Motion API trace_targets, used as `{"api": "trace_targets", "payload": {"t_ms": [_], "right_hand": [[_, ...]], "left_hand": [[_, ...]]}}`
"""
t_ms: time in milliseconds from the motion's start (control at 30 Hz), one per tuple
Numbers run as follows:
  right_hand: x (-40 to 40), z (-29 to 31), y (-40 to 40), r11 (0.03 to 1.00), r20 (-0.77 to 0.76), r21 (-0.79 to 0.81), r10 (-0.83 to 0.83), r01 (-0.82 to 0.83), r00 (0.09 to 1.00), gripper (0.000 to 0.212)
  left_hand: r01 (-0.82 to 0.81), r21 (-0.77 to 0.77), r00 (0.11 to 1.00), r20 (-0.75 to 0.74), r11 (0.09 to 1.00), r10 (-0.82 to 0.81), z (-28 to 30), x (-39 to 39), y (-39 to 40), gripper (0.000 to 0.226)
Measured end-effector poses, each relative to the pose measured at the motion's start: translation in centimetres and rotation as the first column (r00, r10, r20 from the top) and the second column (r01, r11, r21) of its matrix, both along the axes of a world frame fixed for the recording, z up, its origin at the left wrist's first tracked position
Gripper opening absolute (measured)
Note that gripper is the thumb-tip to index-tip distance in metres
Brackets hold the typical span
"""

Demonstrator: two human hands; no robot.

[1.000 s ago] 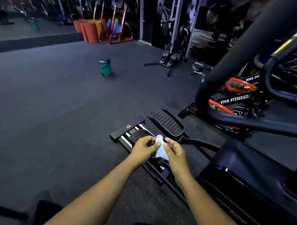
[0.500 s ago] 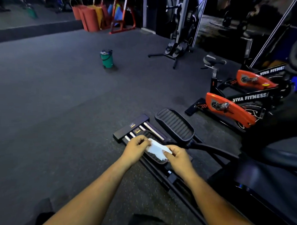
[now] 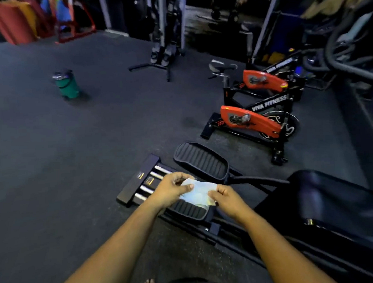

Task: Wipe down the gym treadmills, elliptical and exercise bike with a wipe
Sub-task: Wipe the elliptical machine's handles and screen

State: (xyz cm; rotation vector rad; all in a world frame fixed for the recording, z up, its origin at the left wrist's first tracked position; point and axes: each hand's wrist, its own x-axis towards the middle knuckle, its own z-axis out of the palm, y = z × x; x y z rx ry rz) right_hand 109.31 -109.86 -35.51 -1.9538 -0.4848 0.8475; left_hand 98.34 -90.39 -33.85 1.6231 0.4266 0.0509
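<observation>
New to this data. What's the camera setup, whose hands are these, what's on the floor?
There is no robot here. One wide-angle camera sits on a person's head and looks down at their bare arms. Both hands hold a white wipe between them: the left hand pinches its left edge and the right hand its right edge. Below them is the elliptical, with ribbed foot pedals and a rail base. Further off on the dark floor stand two orange-and-black exercise bikes and a green container.
</observation>
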Motion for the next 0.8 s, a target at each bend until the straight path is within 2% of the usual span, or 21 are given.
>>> {"api": "trace_targets", "payload": {"t_ms": [67,133,167,200,300,367,433,500,567,633,700,733,800], "right_hand": [[0.0,1.1,1.1,1.0,0.084,-0.031,-0.001,0.003,0.996,0.038],[-0.2,2.5,1.6,0.999,0.046,0.044,-0.01,0.008,0.999,0.056],[-0.2,3.0,2.2,0.997,0.04,0.075,-0.01,0.007,0.999,0.058],[0.0,3.5,2.4,0.996,0.06,0.09,-0.018,0.012,0.998,0.052],[0.7,4.2,2.4,0.99,0.242,0.086,-0.127,0.11,0.962,0.008],[1.6,4.2,1.9,0.968,0.261,0.136,-0.243,0.213,0.934,0.014],[2.7,4.3,0.9,0.911,0.159,0.22,-0.385,0.348,0.909,0.015],[4.0,4.2,0.2,0.832,0.035,0.273,-0.51,0.483,0.859,0.016],[5.3,4.3,-0.3,0.747,-0.058,0.308,-0.604,0.59,0.795,0.014],[6.2,4.3,-0.5,0.653,-0.151,0.351,-0.668,0.671,0.729,0.014],[6.7,4.2,-0.5,0.578,-0.25,0.38,-0.687,0.722,0.682,0.014],[7.1,4.1,-0.9,0.542,-0.283,0.388,-0.7,0.746,0.656,0.012],[7.7,4.3,-1.9,0.48,-0.273,0.39,-0.755,0.786,0.596,0.017]], "left_hand": [[0.157,0.074,0.987,0.003,0.985,-0.158,0.3,1.8,2.4,0.026],[0.291,0.154,0.954,0.028,0.944,-0.298,1.2,3.7,3.3,0.037],[0.354,0.19,0.929,0.038,0.916,-0.367,1.7,4.8,3.9,0.04],[0.414,0.225,0.901,0.039,0.882,-0.432,2.2,6.1,4.4,0.043],[0.554,0.283,0.812,0.024,0.783,-0.583,3.7,10.0,4.7,0.053],[0.575,0.353,0.789,-0.002,0.738,-0.614,4.4,12.2,4.8,0.056],[0.556,0.463,0.791,-0.041,0.69,-0.61,4.5,14.6,4.5,0.055],[0.501,0.5,0.836,-0.069,0.707,-0.544,4.4,16.6,4.4,0.043],[0.438,0.42,0.887,-0.057,0.795,-0.458,4.5,17.5,3.0,0.02],[0.445,0.205,0.896,-0.084,0.872,-0.437,4.8,17.7,0.7,0.027],[0.521,-0.079,0.842,-0.112,0.85,-0.527,5.0,17.8,-1.6,0.036],[0.553,-0.153,0.815,-0.104,0.819,-0.57,5.1,18.5,-2.8,0.035],[0.574,-0.147,0.808,-0.057,0.806,-0.586,5.5,20.1,-4.6,0.026]]}}
